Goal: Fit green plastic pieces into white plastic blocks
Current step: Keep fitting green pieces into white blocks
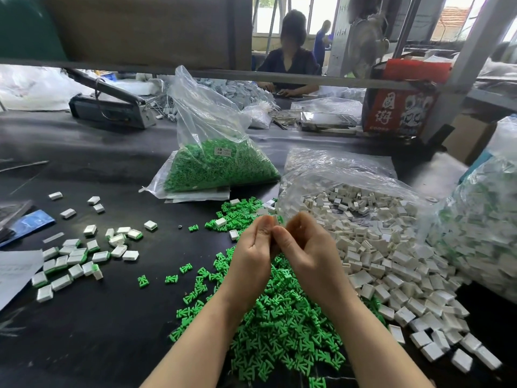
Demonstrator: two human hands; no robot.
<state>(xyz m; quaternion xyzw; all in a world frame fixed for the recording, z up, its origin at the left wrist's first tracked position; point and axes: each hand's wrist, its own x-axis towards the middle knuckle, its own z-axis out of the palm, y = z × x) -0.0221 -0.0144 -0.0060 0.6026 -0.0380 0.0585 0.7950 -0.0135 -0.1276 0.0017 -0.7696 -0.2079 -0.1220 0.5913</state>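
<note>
My left hand (253, 247) and my right hand (306, 243) meet above the table, fingers curled and thumbs touching. What they pinch between them is hidden; only a sliver of green shows near the fingertips. Below them lies a heap of loose green plastic pieces (282, 317). To the right spreads a pile of white plastic blocks (391, 264), spilling from a clear bag. On the left sits a cluster of white blocks with green pieces fitted (72, 259).
A clear bag of green pieces (218, 166) stands behind the heap. A second bag of fitted blocks (481, 233) bulges at the right edge. A black table (106, 326) carries it all. A person sits opposite, beyond a red carton (402, 107) and a sealing machine (112, 107).
</note>
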